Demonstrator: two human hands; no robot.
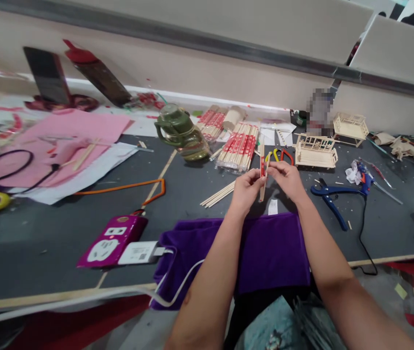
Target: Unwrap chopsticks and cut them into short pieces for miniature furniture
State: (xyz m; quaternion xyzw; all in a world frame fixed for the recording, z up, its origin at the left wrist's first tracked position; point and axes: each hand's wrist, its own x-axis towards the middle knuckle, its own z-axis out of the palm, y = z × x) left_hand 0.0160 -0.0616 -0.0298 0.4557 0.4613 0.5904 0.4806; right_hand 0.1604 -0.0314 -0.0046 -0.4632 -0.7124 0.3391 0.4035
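While the left hand [248, 188] held a red-marked wooden strip [263, 166] upright in pinched fingers, just right of the frame's centre, the right hand [286, 178] had its fingers pinched on a thin pale stick [267, 166] beside it. Loose sticks [218, 194] lay on the worktop [181, 194] left of the hands, with blue cutters [341, 190] at centre right.

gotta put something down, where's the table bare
Bare: left of the purple socket box; between orange frame and loose sticks; between blue cutter and right forearm. Crowded: beyond left hand and right hand, among stick packets, green jug and small benches.
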